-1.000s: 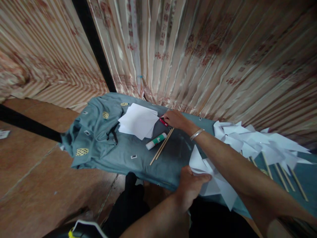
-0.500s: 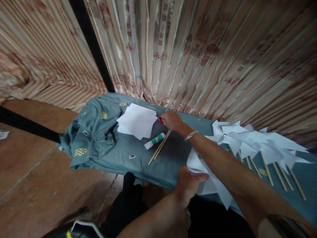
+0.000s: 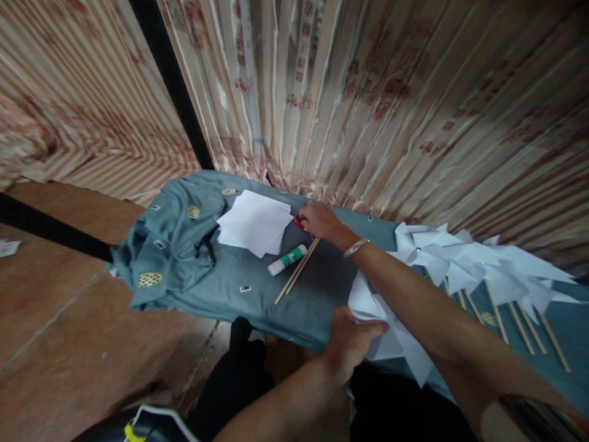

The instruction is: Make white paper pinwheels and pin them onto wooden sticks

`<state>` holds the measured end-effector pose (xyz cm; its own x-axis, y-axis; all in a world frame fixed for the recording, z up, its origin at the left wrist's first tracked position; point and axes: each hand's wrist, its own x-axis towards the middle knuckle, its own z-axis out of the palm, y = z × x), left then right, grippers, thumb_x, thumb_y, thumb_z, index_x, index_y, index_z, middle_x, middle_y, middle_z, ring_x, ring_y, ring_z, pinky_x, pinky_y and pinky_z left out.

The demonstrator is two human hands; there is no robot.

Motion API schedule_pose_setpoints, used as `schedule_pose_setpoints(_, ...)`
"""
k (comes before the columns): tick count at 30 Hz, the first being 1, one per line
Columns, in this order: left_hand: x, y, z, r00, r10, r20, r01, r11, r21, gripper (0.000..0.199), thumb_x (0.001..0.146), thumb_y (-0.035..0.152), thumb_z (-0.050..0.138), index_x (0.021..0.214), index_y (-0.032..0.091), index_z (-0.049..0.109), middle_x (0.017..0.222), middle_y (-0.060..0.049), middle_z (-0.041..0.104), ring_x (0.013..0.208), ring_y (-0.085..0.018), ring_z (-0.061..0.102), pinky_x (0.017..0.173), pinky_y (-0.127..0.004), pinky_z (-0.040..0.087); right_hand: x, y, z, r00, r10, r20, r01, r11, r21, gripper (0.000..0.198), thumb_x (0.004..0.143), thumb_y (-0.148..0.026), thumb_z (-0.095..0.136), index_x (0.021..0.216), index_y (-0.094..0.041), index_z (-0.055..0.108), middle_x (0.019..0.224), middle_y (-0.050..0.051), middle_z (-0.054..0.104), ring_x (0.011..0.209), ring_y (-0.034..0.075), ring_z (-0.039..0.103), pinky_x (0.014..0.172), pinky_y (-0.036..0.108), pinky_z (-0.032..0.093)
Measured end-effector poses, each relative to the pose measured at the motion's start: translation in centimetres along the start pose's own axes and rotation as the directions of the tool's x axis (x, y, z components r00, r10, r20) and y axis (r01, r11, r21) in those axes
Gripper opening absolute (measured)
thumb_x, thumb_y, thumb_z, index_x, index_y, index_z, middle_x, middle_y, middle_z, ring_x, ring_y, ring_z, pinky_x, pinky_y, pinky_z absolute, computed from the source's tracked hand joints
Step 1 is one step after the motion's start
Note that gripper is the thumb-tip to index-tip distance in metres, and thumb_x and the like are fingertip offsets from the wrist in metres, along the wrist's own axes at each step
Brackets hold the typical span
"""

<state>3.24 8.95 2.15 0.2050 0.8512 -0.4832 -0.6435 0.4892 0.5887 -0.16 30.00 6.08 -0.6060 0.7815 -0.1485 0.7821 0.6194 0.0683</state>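
Note:
My left hand (image 3: 348, 336) pinches a folded white paper pinwheel (image 3: 393, 337), thumb on top, near the front edge of the cloth. Part of the pinwheel lies hidden behind my right forearm. Farther back, my right hand (image 3: 319, 221) has its fingers curled down at a small red thing (image 3: 301, 223); most of it is covered, so its kind does not show. Left of that hand sits a stack of white paper squares (image 3: 255, 222). A glue stick (image 3: 288, 259) with a green label and two thin wooden sticks (image 3: 300, 273) lie just in front.
Several finished paper pinwheels on wooden sticks (image 3: 464, 261) lie overlapping at the right. A grey-green cloth (image 3: 239, 270) covers the surface, bunched up at its left end. Behind hangs a patterned curtain (image 3: 322, 110), with a dark pole (image 3: 172, 80) at the left.
Hardly anything differs. Both hands keep their places, the left on the pinwheel and the right at the small red thing; the view shifts very slightly.

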Motion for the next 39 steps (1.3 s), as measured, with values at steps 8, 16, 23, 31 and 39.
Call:
schedule_pose_setpoints(8,0.3,0.0,0.1,0.999,-0.019,-0.037,0.020,1.000,0.023,0.019,0.050,0.013,0.071,0.069,0.015,0.075,0.063,0.002,0.069,0.057,-0.013,0.059,0.059,-0.024,0.044,0.2,0.1,0.2,1.000,0.010,-0.003,-0.010,1.000,0.012,0.034,0.087,-0.013,0.046,0.107,-0.015,0.073,0.110,0.016,0.073,0.103,0.027,0.066,0.084,0.032,0.048)
schedule_pose_setpoints(16,0.2,0.1,-0.1,1.000,-0.008,-0.030,0.008,1.000,0.023,0.017,0.051,0.012,0.070,0.068,0.016,0.074,0.063,0.002,0.069,0.057,-0.014,0.059,0.058,-0.024,0.044,-0.1,-0.2,-0.2,0.999,-0.032,-0.012,0.032,0.999,0.000,0.030,0.091,-0.021,0.047,0.107,-0.016,0.072,0.112,0.013,0.073,0.105,0.024,0.066,0.084,0.029,0.047)
schedule_pose_setpoints(23,0.7,-0.7,-0.3,0.999,0.014,-0.035,-0.014,1.000,0.005,0.019,0.050,0.015,0.073,0.069,0.015,0.075,0.065,0.000,0.071,0.060,-0.016,0.062,0.061,-0.025,0.046,0.0,-0.8,-0.4,0.998,-0.058,-0.011,0.057,0.997,-0.060,0.033,0.094,-0.019,0.041,0.107,-0.013,0.071,0.109,0.019,0.073,0.104,0.028,0.067,0.082,0.033,0.048)
schedule_pose_setpoints(31,0.3,0.1,0.1,0.999,0.002,-0.048,-0.001,1.000,0.002,0.018,0.049,0.013,0.072,0.066,0.015,0.076,0.065,-0.001,0.071,0.062,-0.017,0.063,0.060,-0.026,0.047,0.4,-0.8,-0.2,0.992,-0.124,0.010,0.124,0.987,-0.104,0.033,0.092,-0.013,0.041,0.105,-0.007,0.071,0.107,0.025,0.071,0.103,0.034,0.067,0.081,0.040,0.050)
schedule_pose_setpoints(39,0.3,0.3,-0.2,0.999,0.016,-0.034,-0.017,1.000,-0.011,0.020,0.049,0.013,0.072,0.069,0.017,0.077,0.067,-0.001,0.072,0.064,-0.017,0.063,0.061,-0.025,0.048,0.0,-0.6,-0.4,0.997,-0.042,-0.062,0.039,0.999,-0.035,0.035,0.094,-0.018,0.039,0.105,-0.010,0.072,0.108,0.022,0.072,0.100,0.031,0.068,0.084,0.037,0.048)
